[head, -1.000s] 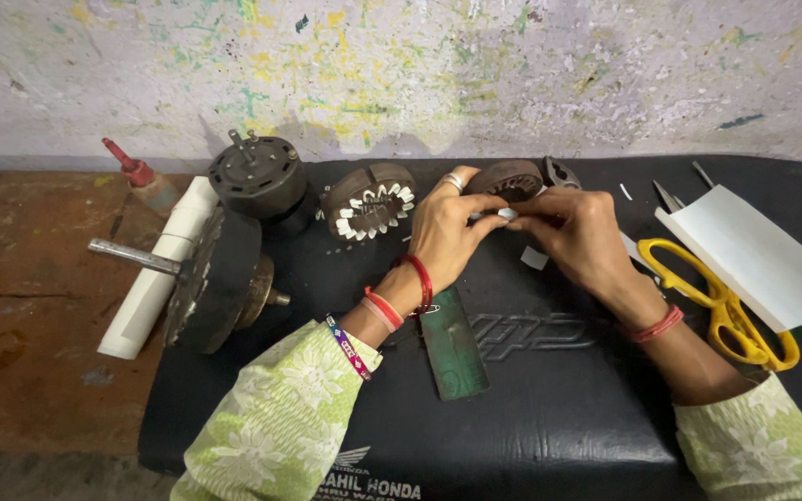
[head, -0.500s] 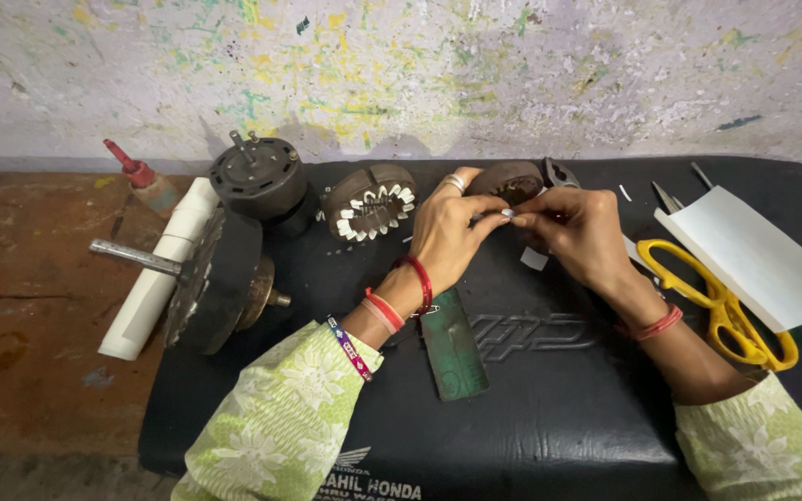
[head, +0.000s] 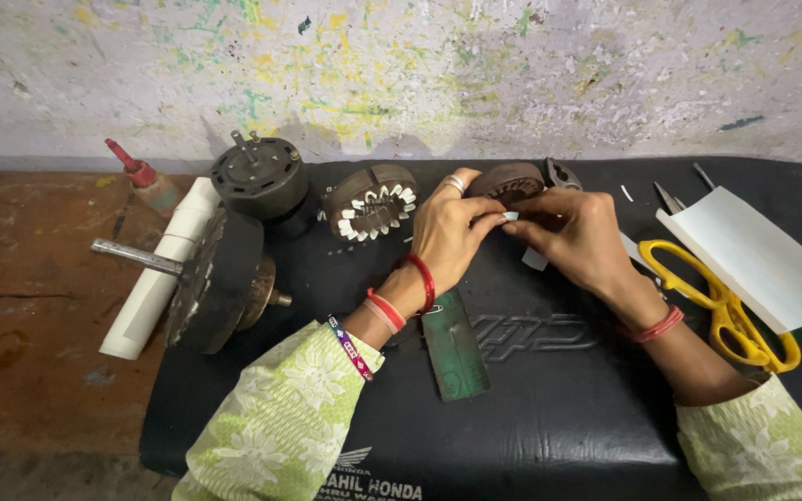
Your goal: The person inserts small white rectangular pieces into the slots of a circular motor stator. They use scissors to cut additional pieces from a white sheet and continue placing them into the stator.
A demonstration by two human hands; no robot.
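Working on a brown motor stator point(head: 509, 182) at the back of the black mat point(head: 549, 408) on the worktop. Left hand point(head: 449, 234) bracing against its front, fingers curled shut; right hand point(head: 575, 237) pinching a small white strip point(head: 510, 215) against it, fingertips closed on the strip. Crowding in on the left: second stator with white slot liners point(head: 370, 201), round black motor housing point(head: 260, 176), rotor with shaft point(head: 211, 274), white tube point(head: 161, 269), red-capped bottle point(head: 146, 182). Lying just beside the left wrist: green flat card point(head: 457, 348). Sitting close on the right: yellow scissors point(head: 726, 301) partly under white paper sheet point(head: 758, 255), pliers point(head: 561, 173) touching behind the stator.
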